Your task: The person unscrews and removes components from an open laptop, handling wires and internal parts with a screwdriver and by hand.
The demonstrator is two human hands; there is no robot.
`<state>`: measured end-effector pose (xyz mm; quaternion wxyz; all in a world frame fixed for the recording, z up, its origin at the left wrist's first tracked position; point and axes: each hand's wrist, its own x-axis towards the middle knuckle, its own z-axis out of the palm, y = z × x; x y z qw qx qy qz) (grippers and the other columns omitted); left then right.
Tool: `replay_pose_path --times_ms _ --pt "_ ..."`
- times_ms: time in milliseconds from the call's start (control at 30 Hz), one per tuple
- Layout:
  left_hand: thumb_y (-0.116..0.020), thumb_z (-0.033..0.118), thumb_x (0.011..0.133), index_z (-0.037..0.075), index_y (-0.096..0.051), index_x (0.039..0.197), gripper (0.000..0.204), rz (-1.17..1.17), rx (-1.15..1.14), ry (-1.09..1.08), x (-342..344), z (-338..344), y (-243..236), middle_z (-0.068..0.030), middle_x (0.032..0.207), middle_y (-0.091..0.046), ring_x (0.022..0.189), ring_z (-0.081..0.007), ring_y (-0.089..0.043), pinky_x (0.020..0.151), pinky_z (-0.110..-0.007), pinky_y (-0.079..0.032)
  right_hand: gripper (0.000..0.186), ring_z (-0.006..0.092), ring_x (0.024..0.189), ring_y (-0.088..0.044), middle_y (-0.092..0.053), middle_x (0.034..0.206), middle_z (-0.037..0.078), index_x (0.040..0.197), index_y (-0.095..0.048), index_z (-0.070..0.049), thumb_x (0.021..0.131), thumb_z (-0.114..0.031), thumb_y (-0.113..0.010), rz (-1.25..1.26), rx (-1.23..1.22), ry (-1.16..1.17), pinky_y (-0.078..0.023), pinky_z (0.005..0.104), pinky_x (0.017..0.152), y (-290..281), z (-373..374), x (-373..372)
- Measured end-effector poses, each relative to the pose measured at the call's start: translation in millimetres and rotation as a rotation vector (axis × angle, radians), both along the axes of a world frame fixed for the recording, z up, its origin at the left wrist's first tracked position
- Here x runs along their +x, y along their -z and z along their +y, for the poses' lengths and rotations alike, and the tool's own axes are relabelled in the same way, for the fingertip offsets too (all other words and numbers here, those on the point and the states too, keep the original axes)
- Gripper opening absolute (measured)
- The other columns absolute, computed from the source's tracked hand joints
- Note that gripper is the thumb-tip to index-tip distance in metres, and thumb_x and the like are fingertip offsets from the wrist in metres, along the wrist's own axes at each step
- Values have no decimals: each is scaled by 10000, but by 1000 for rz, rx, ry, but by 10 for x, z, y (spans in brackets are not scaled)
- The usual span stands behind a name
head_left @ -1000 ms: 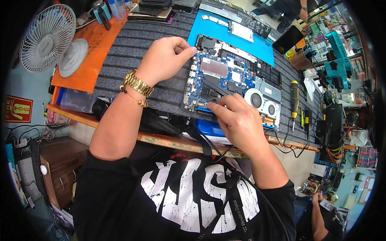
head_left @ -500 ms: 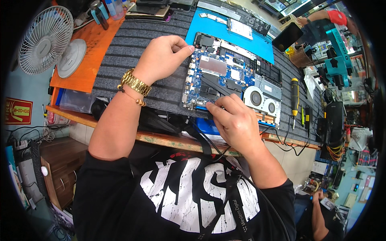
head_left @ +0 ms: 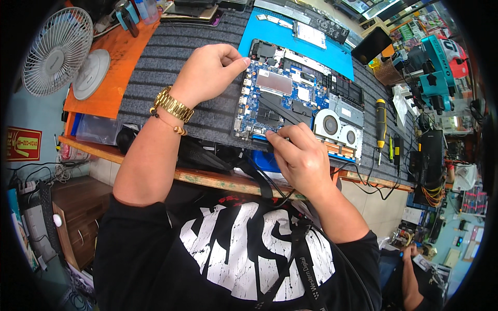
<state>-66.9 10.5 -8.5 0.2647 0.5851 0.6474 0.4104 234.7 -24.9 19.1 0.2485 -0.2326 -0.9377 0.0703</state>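
Observation:
An opened laptop base [head_left: 301, 98] with a blue circuit board [head_left: 250, 111] lies on the grey striped mat. My left hand [head_left: 210, 72], with a gold watch [head_left: 176, 105] on its wrist, is at the laptop's far left corner. Its thumb and forefinger are bent together; anything between them is too small to make out. At the board's near edge, my right hand [head_left: 303, 155] has its fingers closed, thumb tip by the edge. What it grips is hidden. A dark strip [head_left: 282, 110] slants over the board toward the right hand's knuckles. Two fans [head_left: 330, 125] sit at the laptop's right.
Behind the laptop a blue mat [head_left: 267, 33] bears a boxy drive [head_left: 309, 36] and a long battery [head_left: 332, 28]. To the right lie a yellow-black screwdriver [head_left: 381, 122] and cables. A white fan [head_left: 58, 52] stands far left; a teal stand [head_left: 436, 78] is far right.
Both hands keep nearly the same places and finger positions. At the upper right, another person's outstretched arm has gone from view, and their red clothing now shows behind the teal stand.

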Motion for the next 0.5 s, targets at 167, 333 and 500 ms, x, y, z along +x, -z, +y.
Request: replay_pose_path --times_ms 167,333,500 --pt "-822 331 1099 -33 -833 1189 375 24 -15 26 9 -43 -64 -53 905 -819 781 -106 -725 705 -298 -587 236 268 899 -705 -700 984 53 1117 -847 -48 885 -13 -868 30 4 -11 -598 416 660 46 12 13" --pt "-867 234 1030 -6 -858 1048 241 -39 -141 442 -8 -198 -286 -24 795 -781 695 -85 -662 642 -295 -517 243 274 898 -703 -697 985 59 1121 -845 -47 881 -8 -863 29 -14 0 -595 418 662 65 11 40" --pt "-887 149 940 9 -861 955 143 -55 -282 725 138 -308 -371 -49 734 -764 643 -98 -660 604 -306 -510 250 279 900 -699 -692 985 65 1124 -844 -45 877 -4 -857 33 -13 -1 -591 422 672 95 33 43"
